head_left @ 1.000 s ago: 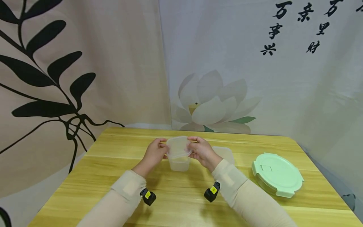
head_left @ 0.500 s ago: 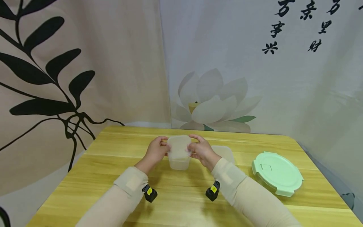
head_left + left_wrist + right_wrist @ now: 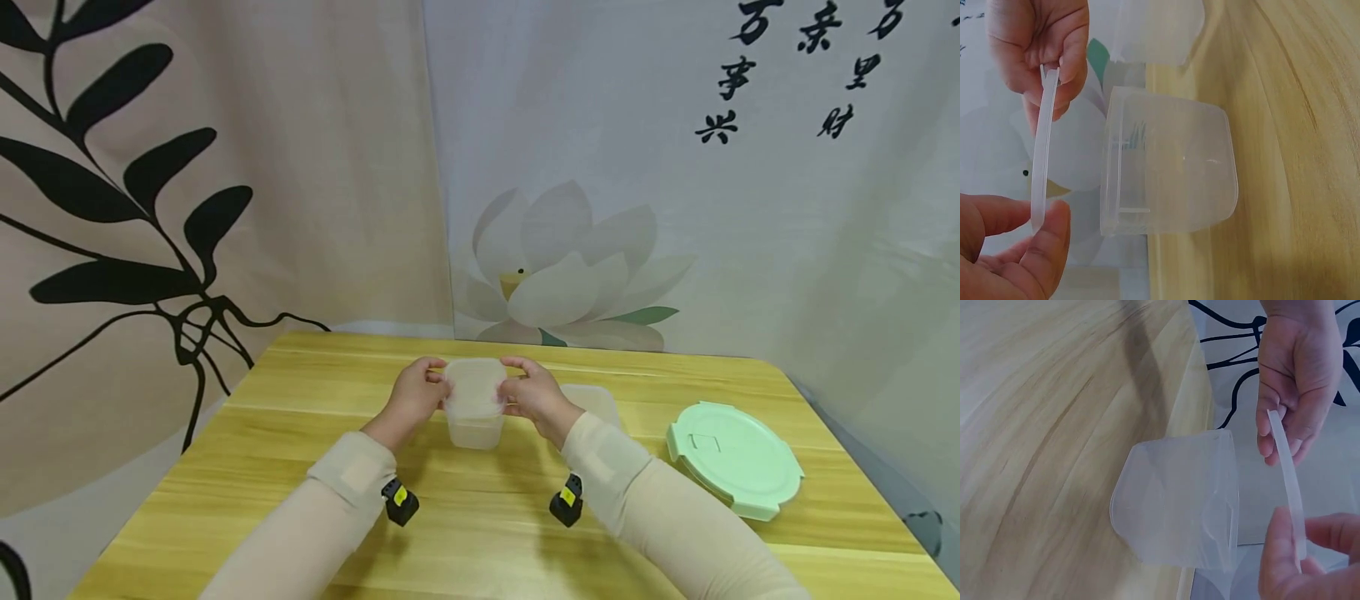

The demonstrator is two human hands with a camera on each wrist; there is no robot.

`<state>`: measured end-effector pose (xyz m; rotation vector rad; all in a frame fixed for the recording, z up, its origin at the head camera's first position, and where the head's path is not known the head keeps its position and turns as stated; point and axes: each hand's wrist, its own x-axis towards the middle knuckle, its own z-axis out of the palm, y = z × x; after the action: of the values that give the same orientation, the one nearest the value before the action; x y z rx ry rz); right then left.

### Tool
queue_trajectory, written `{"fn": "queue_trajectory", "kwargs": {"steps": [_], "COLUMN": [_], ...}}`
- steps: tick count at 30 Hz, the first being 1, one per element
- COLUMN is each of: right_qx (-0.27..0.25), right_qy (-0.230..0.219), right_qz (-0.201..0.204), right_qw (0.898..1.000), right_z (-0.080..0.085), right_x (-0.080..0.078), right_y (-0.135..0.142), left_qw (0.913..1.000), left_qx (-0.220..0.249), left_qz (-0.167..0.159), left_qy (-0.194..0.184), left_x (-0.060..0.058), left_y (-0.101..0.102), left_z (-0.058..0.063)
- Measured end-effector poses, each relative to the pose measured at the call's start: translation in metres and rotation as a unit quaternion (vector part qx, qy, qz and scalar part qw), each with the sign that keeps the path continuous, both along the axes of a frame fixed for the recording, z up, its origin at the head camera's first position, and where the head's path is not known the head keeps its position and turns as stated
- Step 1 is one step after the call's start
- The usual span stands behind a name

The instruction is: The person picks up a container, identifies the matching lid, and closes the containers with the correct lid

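Between my hands is a translucent plastic lid (image 3: 476, 382), seen edge-on in the left wrist view. My left hand (image 3: 415, 397) pinches its left edge between thumb and fingers. The opposite edge is pinched by my right hand (image 3: 538, 402) in the same way. Under the lid a clear plastic food container (image 3: 1179, 162) stands upright on the wooden table. Both wrist views show a gap between the lid and the container's rim; the head view shows the lid overlapping the container's upper part.
A second translucent container (image 3: 596, 402) stands just behind my right wrist, partly hidden by it. Farther right is a round container with a pale green clip lid (image 3: 735, 458). Printed curtains (image 3: 337, 167) hang behind the table's far edge (image 3: 712, 356).
The lid has tilted slightly and shifted a little to the right with both hands. The left forearm has moved slightly right. The containers have stayed in place.
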<state>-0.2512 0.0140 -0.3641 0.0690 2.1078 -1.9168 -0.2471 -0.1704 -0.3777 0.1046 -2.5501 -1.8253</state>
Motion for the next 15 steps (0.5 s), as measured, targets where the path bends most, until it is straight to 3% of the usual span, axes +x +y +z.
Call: {"fn": "queue_trajectory", "kwargs": {"steps": [8, 15], "right_qx": [0.016, 0.012], "right_qy": [0.001, -0.001], "right_qz": [0.007, 0.003], "right_qw": [1.000, 1.000], "right_z": [-0.0019, -0.0051], "right_x": [-0.0031, -0.0043], "right_y": [0.0009, 0.0009], "left_qw": [0.9972, 0.9935], "left_qx": [-0.069, -0.111], "left_qz": [-0.004, -0.003], "left_qy": [0.027, 0.025], "left_x": [-0.0032, -0.0037], "left_y": [0.0017, 0.0058], "left_z": [-0.0006, 0.0014]}}
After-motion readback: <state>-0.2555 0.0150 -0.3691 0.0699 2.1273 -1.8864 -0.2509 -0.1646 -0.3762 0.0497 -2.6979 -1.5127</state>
